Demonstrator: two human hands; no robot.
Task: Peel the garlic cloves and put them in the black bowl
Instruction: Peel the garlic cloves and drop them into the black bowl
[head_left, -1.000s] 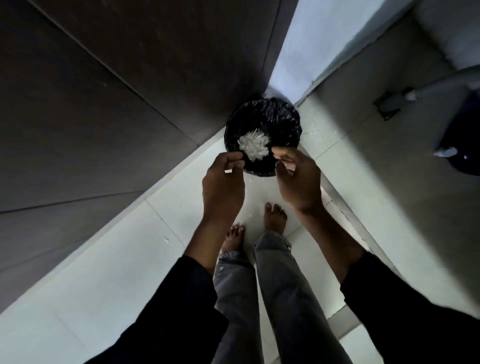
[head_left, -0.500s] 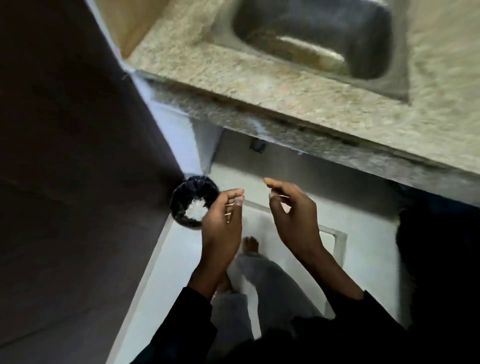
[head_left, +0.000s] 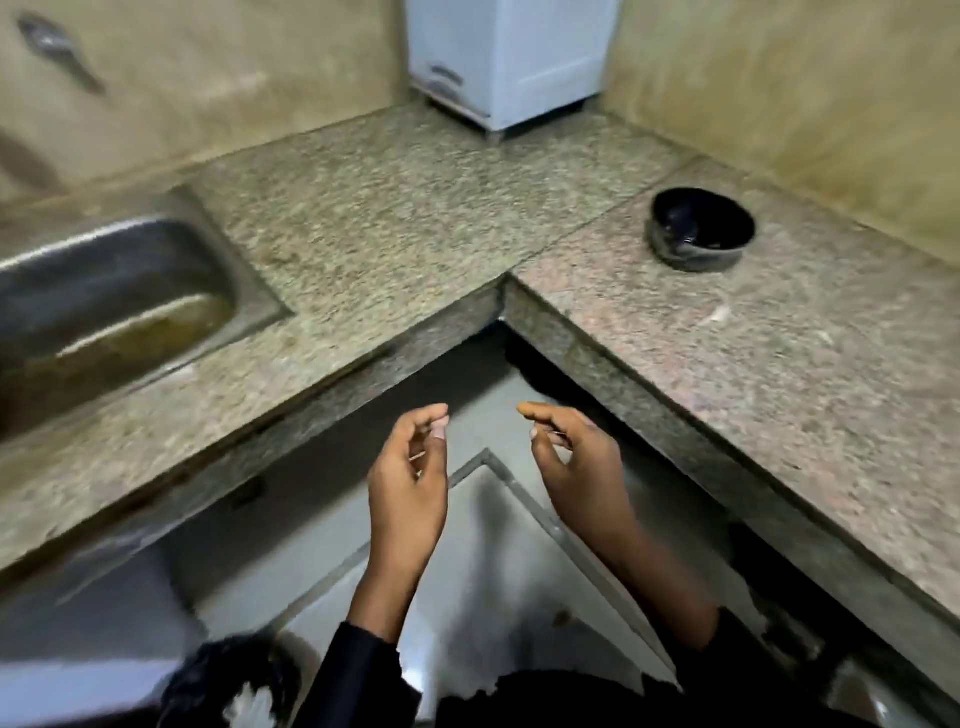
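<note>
both forearms in black sleeves reach forward, side by side and apart. left hand (head_left: 410, 470) is raised with its thumb side up, fingers loosely curled toward the thumb, small pale flecks stuck on the fingers. right hand (head_left: 576, 462) mirrors it, index finger extended forward, the others loosely curled. the hands are not touching.

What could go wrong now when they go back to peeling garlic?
Bits of peel seem to cling to the left hand and right hand, so they might fall into the black bowl. The bowl sits far back on the counter; a hurried reach could knock it. No unpeeled garlic shows, so the next clove may take searching.
</note>
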